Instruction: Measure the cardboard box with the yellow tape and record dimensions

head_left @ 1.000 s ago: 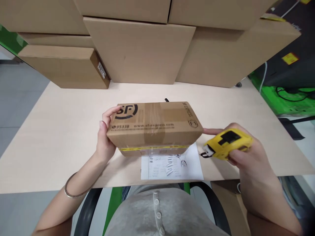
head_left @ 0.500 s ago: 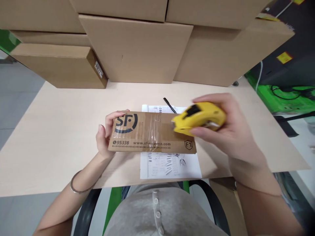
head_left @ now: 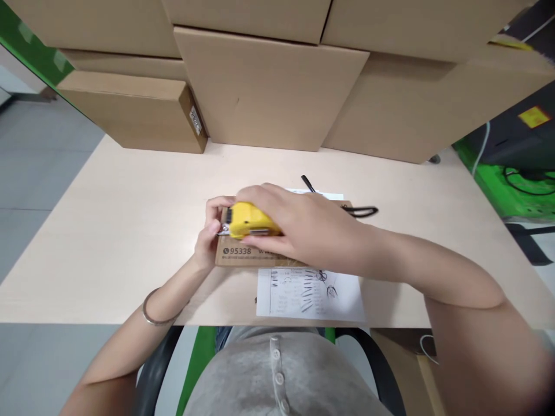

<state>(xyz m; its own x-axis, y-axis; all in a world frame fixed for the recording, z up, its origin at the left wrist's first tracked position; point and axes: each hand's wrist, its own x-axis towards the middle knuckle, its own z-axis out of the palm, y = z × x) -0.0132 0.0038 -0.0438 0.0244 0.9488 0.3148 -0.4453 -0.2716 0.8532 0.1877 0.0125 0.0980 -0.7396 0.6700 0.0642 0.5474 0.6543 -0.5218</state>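
1. Your left hand (head_left: 205, 245) is closed round the left end of an oblong brown cardboard box (head_left: 245, 255) printed in black, fingers at the far side and thumb nearer you. This grip probably steadies the box while leaving most of its upper face free.
2. Your right hand (head_left: 303, 222) grips a rounded yellow tape measure (head_left: 252, 222) from above, over the box's upper face. The overhand hold seems chosen so that its front reaches the left hand.
3. A small silver metal tip (head_left: 224, 230) shows at that front, right by your left thumb; blur hides whether the thumb pinches it.
4. The box is in front of you, near the middle of the pale wood-toned table (head_left: 130, 231), over white printed paper (head_left: 312, 296). You cannot tell here whether its underside rests fully flat.
5. Its long axis runs left to right, roughly parallel to the table's near edge, and its print reads upright from your seat.
6. The tape measure lies along that same line, front pointing left; a thin black cord loop (head_left: 366, 211) sticks out on the right, past your hand.
7. A slim black pen (head_left: 307, 183) lies just beyond the box, slanting towards it, seemingly set aside within reach.
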